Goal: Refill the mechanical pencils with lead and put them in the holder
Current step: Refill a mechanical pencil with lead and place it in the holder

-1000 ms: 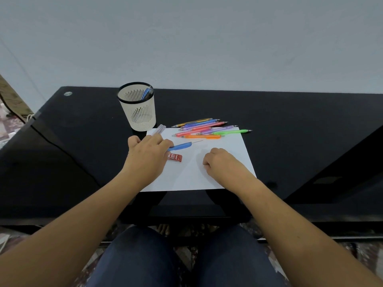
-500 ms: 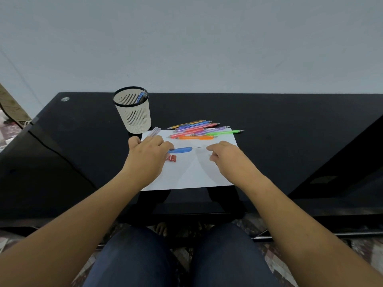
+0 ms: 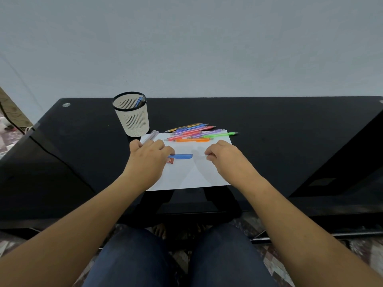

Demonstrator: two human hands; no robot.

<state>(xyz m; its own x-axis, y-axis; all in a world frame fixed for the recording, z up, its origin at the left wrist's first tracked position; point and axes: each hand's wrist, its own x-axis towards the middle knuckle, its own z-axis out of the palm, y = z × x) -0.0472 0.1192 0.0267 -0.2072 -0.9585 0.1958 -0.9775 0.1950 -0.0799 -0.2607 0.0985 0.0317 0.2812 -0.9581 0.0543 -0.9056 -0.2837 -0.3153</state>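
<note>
Pencil (image 3: 180,156) blue, thin lead (image 3: 198,155) protruding.

Tabletop (image 3: 290,125): black glossy glass, set against the wall.
Paper sheet (image 3: 192,175): white, flat near the tabletop's front edge.
Wall (image 3: 186,48): plain pale grey.
Metal stud (image 3: 66,104): round, far left corner.
Floor (image 3: 275,264): patterned tiles.

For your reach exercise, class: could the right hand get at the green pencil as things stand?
Probably yes: the green pencil lies uncovered just beyond the right hand, nothing between. But its fingers pinch the lead, which it must release first.
</note>
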